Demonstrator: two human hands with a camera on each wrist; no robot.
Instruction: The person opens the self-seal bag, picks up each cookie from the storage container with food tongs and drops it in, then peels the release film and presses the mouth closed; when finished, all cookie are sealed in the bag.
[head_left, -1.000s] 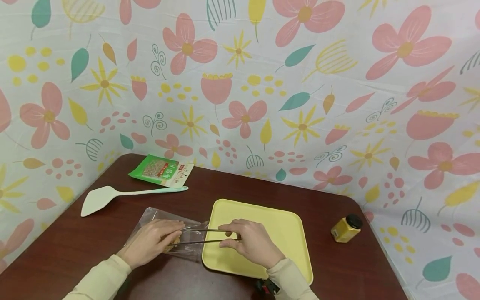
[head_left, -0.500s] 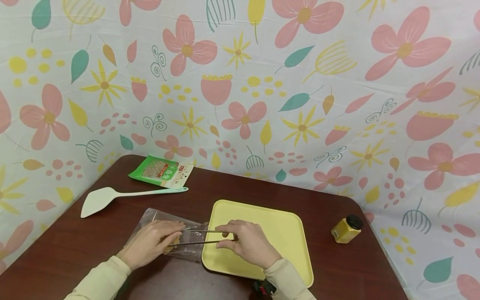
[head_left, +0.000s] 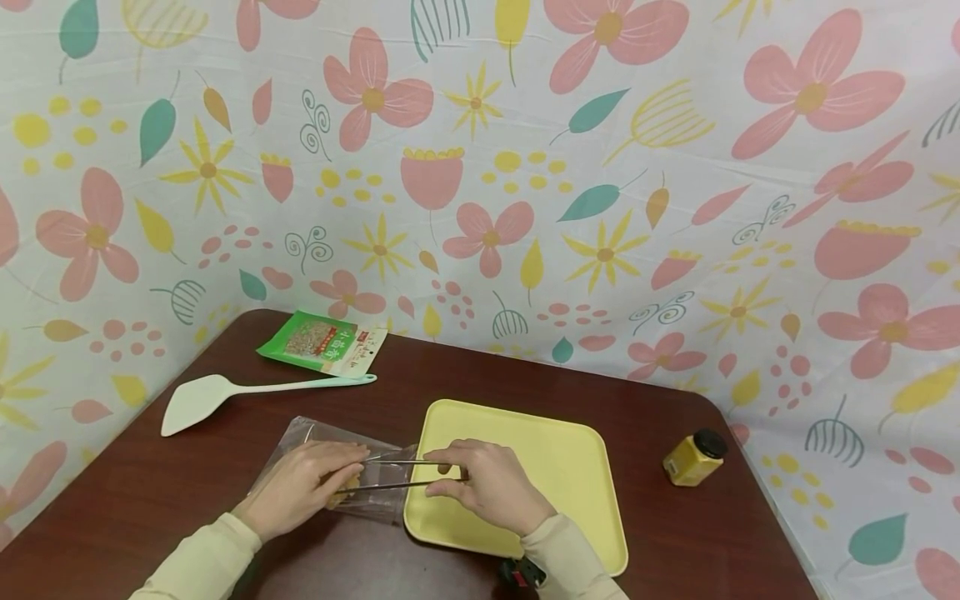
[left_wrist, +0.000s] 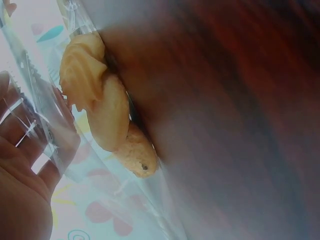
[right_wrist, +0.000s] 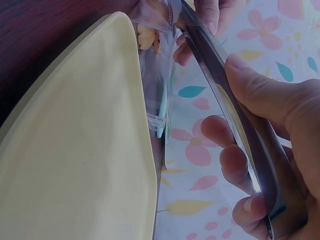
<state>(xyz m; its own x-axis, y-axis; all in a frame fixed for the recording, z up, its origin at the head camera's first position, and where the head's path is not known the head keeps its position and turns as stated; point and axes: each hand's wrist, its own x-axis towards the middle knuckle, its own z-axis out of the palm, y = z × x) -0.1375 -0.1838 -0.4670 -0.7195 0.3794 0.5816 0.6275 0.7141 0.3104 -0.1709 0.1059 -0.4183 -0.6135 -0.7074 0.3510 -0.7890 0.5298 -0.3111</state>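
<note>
A clear plastic bag [head_left: 299, 433] lies left of the yellow tray [head_left: 568, 471]. Its upper film drapes across the fingers of my left hand [head_left: 303, 487], which holds the bag up at its open side. Several piped cookies [left_wrist: 109, 112] show inside the bag in the left wrist view. My right hand [head_left: 495, 486] grips metal tongs [right_wrist: 260, 145], thumb on one arm and fingers on the other. The tongs' arms stand apart above the tray's left edge and point left to the bag. Their tips are hidden behind my left hand in the head view.
A pale spatula [head_left: 198, 402] lies at the left, and a green seed packet [head_left: 315, 340] rests behind it. A yellow jar with a black lid [head_left: 693, 458] stands to the right of the tray. Patterned cloth [head_left: 480, 208] borders the table's back and sides.
My right hand and the tongs have shifted slightly left, toward the bag. My left hand stays nearly still.
</note>
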